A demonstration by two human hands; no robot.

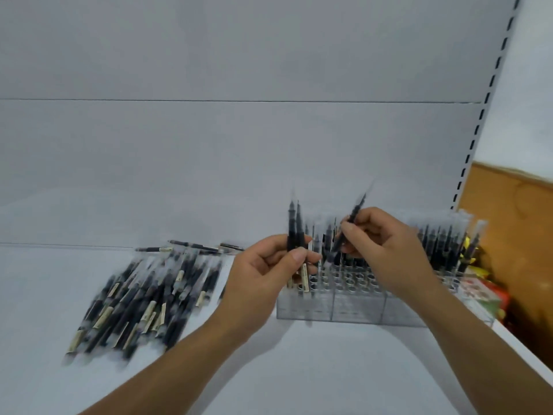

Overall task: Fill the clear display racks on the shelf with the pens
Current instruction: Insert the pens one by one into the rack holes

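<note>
My left hand (269, 271) grips a small bunch of black pens (294, 226) upright, just left of the clear display rack (353, 307). A single black pen (353, 217) is pinched, tilted, in my right hand (386, 247) above the rack's open tubes. Pens with clear caps stand in the rack's back rows and right part (443, 235). A pile of loose black pens (143, 295) lies on the white shelf (284, 369) to the left. The picture is blurred by motion.
A few stray pens (194, 247) lie by the shelf's back panel (239, 145). A slotted upright (481, 115) bounds the shelf at right. Beyond it are a brown board (514, 220) and colourful packets (484, 292).
</note>
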